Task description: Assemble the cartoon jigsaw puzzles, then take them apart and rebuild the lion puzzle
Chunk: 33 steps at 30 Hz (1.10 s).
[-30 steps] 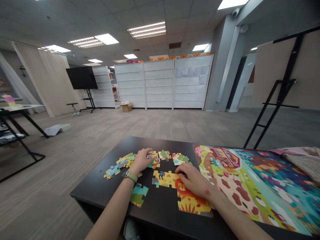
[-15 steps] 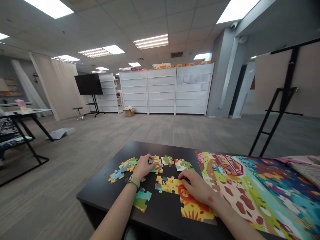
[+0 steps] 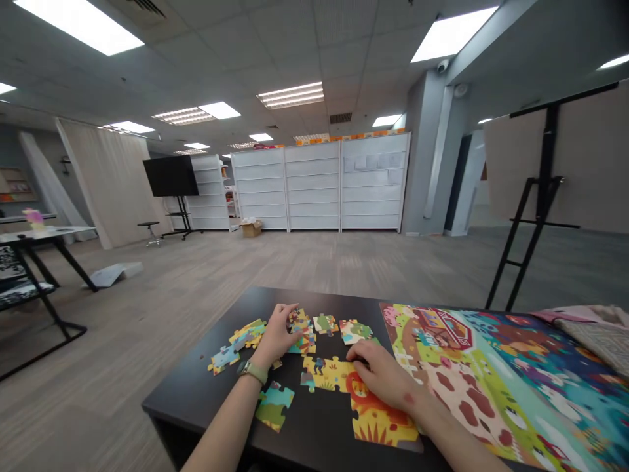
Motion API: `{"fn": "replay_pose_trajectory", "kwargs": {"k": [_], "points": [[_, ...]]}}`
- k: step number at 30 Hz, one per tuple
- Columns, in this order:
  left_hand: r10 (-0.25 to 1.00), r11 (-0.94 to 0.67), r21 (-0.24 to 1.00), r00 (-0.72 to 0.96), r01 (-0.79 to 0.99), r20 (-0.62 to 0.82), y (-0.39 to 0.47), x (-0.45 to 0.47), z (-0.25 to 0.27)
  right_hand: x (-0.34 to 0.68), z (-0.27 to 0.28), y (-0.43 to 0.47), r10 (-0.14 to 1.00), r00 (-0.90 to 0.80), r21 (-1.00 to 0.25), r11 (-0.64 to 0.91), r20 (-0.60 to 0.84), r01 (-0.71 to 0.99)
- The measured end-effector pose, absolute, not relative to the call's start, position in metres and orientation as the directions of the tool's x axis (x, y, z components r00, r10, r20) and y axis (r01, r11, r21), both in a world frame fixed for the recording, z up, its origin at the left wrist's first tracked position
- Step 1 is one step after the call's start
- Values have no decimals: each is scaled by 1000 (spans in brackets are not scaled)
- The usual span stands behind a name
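My left hand [image 3: 276,337] is over the loose pieces at the back left, thumb and forefinger curved round a colourful puzzle piece [image 3: 305,337]; its other fingers are partly hidden. My right hand [image 3: 381,372] lies with bent fingers on the joined lion puzzle pieces [image 3: 378,423], touching their upper edge. A yellow joined strip [image 3: 327,373] runs left from the lion. Behind it lie a pale green piece [image 3: 325,324] and a white-and-green piece [image 3: 354,331]. A green-and-blue piece [image 3: 275,405] sits near my left forearm, and several joined pieces [image 3: 227,358] lie farther left.
Everything rests on a black table [image 3: 196,406]. Large assembled animal pictures [image 3: 466,380] cover its right side, with folded fabric [image 3: 599,334] at the far right. Beyond stand a black easel [image 3: 531,210], white shelving [image 3: 314,190] and a screen on a stand [image 3: 171,176].
The view has tipped slightly upward and shifted. My left thumb and forefinger now show farther apart around the piece. My right hand stays on the lion pieces.
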<state>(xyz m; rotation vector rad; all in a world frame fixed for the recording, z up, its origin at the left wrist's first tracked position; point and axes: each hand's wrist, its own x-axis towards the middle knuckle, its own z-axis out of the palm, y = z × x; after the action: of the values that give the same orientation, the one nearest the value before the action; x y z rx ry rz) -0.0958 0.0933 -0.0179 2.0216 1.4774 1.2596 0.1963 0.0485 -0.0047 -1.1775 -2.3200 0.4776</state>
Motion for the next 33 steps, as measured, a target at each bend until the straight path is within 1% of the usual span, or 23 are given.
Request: {"fn": "replay_pose_trajectory", "kwargs": {"k": [4, 8, 11, 13, 15, 17, 19, 21, 24, 28, 33], "points": [[872, -437, 773, 6, 459, 489, 87, -84, -18, 196, -4, 48, 819, -502, -514, 568, 278, 643], [865, -428, 850, -133, 306, 483, 72, -73, -20, 197, -3, 47, 818, -505, -511, 569, 274, 644], [861, -415, 886, -225, 208, 456, 53, -64, -17, 197, -4, 47, 801, -520, -497, 595, 298, 632], [881, -390, 918, -260, 72, 395, 39, -58, -15, 197, -3, 45, 791, -531, -491, 608, 305, 624], [919, -327, 941, -260, -86, 296, 28, -52, -15, 196, -2, 42, 783, -543, -491, 617, 304, 615], [954, -232, 961, -229, -149, 195, 21, -49, -18, 195, 0, 39, 769, -563, -494, 632, 302, 598], [968, -164, 982, -205, -93, 142, 20, -49, -23, 195, 2, 37, 755, -582, -493, 646, 302, 582], [972, -142, 990, -191, -19, 136, 21, -52, -28, 195, 2, 37, 753, -588, -493, 647, 296, 581], [966, -163, 978, -180, 130, 185, 28, -58, -32, 195, 1, 38, 753, -589, -495, 647, 294, 580], [946, -185, 926, -197, 328, 259, 38, -69, -30, 195, 1, 40, 746, -597, -493, 654, 295, 574], [926, -178, 880, -227, 441, 301, 46, -89, -25, 196, -2, 42, 742, -605, -487, 658, 290, 574]]}}
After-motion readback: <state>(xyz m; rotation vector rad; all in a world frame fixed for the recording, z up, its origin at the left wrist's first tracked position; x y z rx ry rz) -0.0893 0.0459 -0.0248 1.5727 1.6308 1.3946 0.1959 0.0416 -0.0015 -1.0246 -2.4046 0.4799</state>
